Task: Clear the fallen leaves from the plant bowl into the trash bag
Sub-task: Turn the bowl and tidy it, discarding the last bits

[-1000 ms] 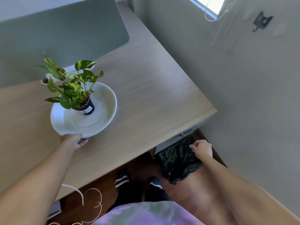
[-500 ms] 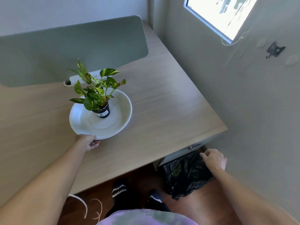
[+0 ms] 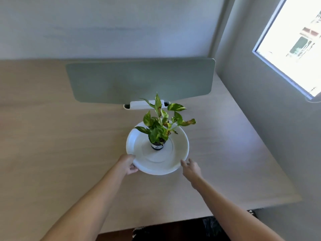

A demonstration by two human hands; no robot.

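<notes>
1. Your left hand has its grip clamped on the near-left rim of the plant bowl
2. Your right hand, fingers spread and empty, sits just beside the near-right rim, apparently not touching
3. The bowl rests on the desk straight ahead; no loose leaves show inside
4. The trash bag lies below the desk edge, nearer your right arm

On my feed the bowl sat on the desk, with the potted plant standing in its middle. Behind it stood a panel with a small tray at its foot. The left hand gripped the bowl's near-left rim; the right hand, fingers spread, was just beside the near-right rim. The trash bag lay below the desk's front edge, to the right.
</notes>
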